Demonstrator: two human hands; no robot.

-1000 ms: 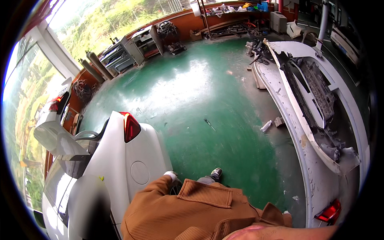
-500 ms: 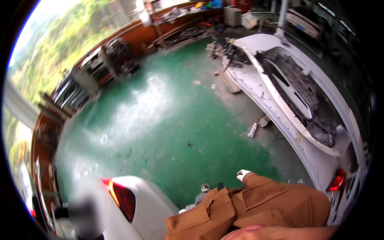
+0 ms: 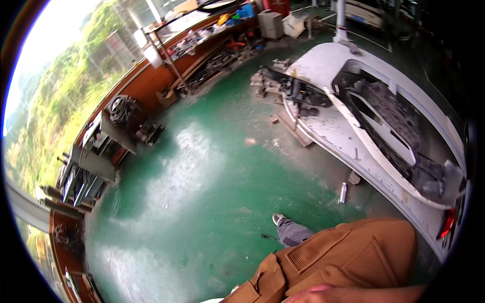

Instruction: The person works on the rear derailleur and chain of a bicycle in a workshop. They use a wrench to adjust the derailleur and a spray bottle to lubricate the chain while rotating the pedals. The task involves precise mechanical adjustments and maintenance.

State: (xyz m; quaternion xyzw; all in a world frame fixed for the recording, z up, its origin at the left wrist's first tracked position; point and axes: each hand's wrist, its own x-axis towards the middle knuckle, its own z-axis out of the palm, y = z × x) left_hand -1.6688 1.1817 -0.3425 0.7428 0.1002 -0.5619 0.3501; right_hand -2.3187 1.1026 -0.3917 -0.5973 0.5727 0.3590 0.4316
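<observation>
Bright daylight enters from 10 o'clock, blowing out the sky there. Glare sheens the green floor (image 3: 177,166). Fisheye bending and black vignette ring every edge; slight motion blur.

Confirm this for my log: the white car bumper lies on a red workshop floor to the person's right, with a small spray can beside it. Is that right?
Not quite. The head view shows the floor is green, not red. The rest stands: the white car bumper lies to the person's right, with a small spray can beside it.

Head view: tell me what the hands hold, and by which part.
Cannot be told. Only a strip of one hand shows at the lower edge, against the brown jacket; no grip visible.
</observation>
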